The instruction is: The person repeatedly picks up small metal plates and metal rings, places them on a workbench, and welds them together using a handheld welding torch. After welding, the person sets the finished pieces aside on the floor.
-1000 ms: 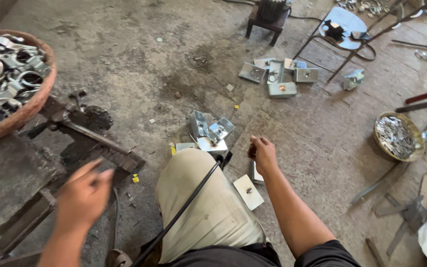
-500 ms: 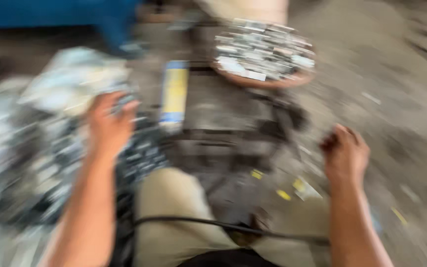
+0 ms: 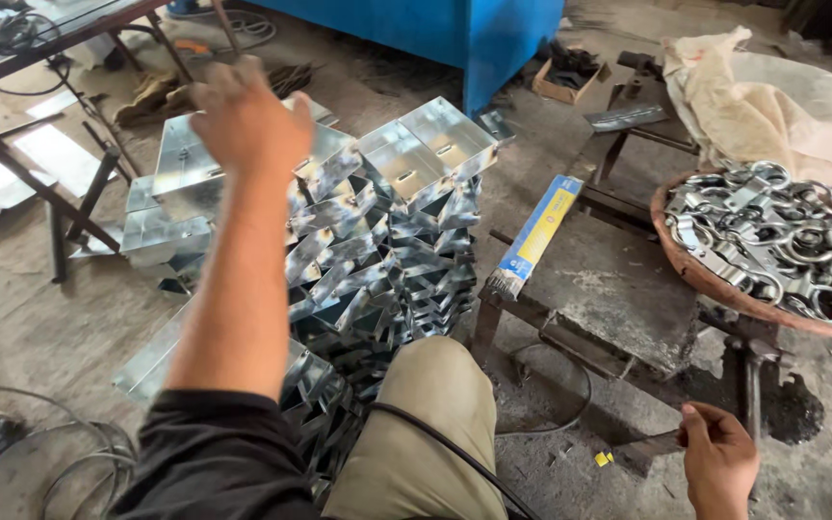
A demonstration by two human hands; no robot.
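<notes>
Two hands show — the left hand [image 3: 247, 120], upper left of frame, fingers loosely curled, reaches over the stack of metal boxes [image 3: 387, 241]; the right hand [image 3: 719, 467], lower right, pinches a thin rod [image 3: 642, 445] near the basket of metal rings [image 3: 772, 246].

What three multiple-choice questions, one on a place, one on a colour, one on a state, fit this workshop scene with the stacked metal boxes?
1. Where is the left hand?
A. over the stack of metal boxes
B. inside the basket
C. flat on the floor

2. What colour is the big cabinet behind the stack?
A. red
B. blue
C. green

3. How is the round basket at right?
A. empty
B. overturned
C. heaped with shiny metal rings

Key: 1 A, it reaches above the top boxes; 2 B, its panels are plainly blue; 3 C, rings pile past the rim.
</notes>
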